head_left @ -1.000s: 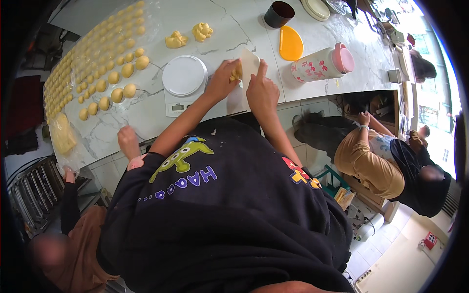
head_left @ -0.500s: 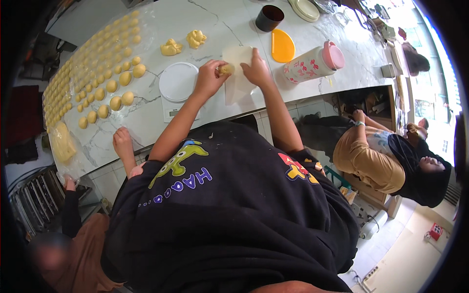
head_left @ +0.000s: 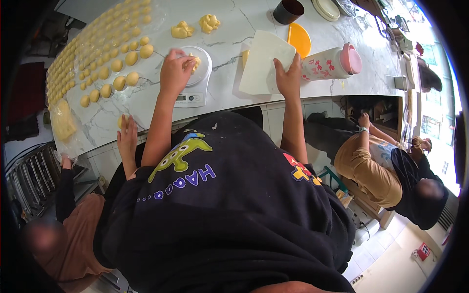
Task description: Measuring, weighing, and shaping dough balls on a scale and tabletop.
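My left hand (head_left: 177, 72) is closed on a small piece of yellow dough (head_left: 196, 64), pinched in the fingertips over the round white plate of a kitchen scale (head_left: 202, 88). Whether the dough touches the plate I cannot tell. My right hand (head_left: 289, 77) grips the right edge of a flat white sheet (head_left: 266, 63), thumb on its upper face. A bit of yellow (head_left: 245, 57) shows at the sheet's left edge, mostly covered by it. Two rough dough lumps (head_left: 182, 30) lie on the table beyond the scale.
Rows of dough balls (head_left: 117, 65) fill the left, some under plastic. A co-worker's hand (head_left: 128, 140) rests on a ball at the near edge. Right of the sheet are an orange scraper (head_left: 300, 40), a dark cup (head_left: 288, 11) and a pink-lidded bottle (head_left: 328, 64).
My left hand has moved left from beside the sheet to the scale, carrying dough. My right hand has shifted right and down to the sheet's edge, and the sheet now lies at a different angle.
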Demonstrator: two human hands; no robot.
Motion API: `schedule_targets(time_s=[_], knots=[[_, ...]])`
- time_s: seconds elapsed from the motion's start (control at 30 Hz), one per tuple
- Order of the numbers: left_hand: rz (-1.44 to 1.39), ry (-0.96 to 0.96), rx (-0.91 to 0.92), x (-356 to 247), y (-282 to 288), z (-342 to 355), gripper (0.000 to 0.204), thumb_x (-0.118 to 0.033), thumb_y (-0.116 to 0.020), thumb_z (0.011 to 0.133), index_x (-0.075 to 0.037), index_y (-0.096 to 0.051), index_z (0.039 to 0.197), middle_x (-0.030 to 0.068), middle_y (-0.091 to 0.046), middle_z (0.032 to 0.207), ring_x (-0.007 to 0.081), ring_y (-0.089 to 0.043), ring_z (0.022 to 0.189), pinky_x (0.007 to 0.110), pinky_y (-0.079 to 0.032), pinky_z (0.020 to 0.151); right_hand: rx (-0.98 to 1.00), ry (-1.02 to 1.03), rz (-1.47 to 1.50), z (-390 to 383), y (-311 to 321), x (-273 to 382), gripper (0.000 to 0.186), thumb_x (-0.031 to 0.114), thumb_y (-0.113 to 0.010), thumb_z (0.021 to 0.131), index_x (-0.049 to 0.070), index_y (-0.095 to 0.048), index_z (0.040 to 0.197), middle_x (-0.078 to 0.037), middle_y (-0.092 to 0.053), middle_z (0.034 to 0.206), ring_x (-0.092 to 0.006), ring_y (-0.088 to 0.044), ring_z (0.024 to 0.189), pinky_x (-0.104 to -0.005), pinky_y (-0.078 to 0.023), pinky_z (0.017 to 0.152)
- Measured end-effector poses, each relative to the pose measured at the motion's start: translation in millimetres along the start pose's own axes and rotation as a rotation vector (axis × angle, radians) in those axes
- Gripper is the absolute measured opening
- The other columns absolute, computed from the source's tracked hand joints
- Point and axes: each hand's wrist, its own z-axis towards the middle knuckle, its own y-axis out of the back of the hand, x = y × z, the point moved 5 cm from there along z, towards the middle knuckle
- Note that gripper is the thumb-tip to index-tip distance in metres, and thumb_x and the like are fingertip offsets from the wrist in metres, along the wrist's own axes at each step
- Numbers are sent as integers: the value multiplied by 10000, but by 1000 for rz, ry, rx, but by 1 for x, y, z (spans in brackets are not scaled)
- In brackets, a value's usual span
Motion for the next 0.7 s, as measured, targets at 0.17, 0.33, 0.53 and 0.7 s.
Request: schedule_targets(time_s=[0.17,0.33,0.53,0.7], knots=[[-96,-352,-220,-65,-11,8,331,-140,-596,823,-98,-583,1152,143,-477,1215,309,-494,1087,385,-421,889,-54,12,-27,-4,13,-6,369,57,-611,802,-50,-442,1112,-195,-573,990,-314,-584,931,-366,-449,818],[-79,-534,41,-76,-121,17,492,-11,-522,785,-138,-507,1260,129,-457,1264,318,-460,1159,400,-404,951,-106,-23,-41,-5,26,11,360,76,-614,811,-52,-462,1111,-175,-551,1007,-291,-566,941,-360,-437,831],[191,-574,169,-80,-149,21,558,47,-518,750,-137,-496,1276,125,-491,1193,296,-499,1085,373,-436,907,-117,20,-58,-16,34,18,369,77,-609,819,-47,-461,1133,-173,-551,1007,-294,-562,952,-367,-431,842],[-68,-456,129,-73,-126,12,439,20,-539,741,-66,-541,1172,146,-540,1026,321,-549,939,394,-466,809,61,9,-169,-29,20,22,433,82,-604,815,-44,-406,1179,-261,-592,901,-429,-587,872,-433,-462,744]])
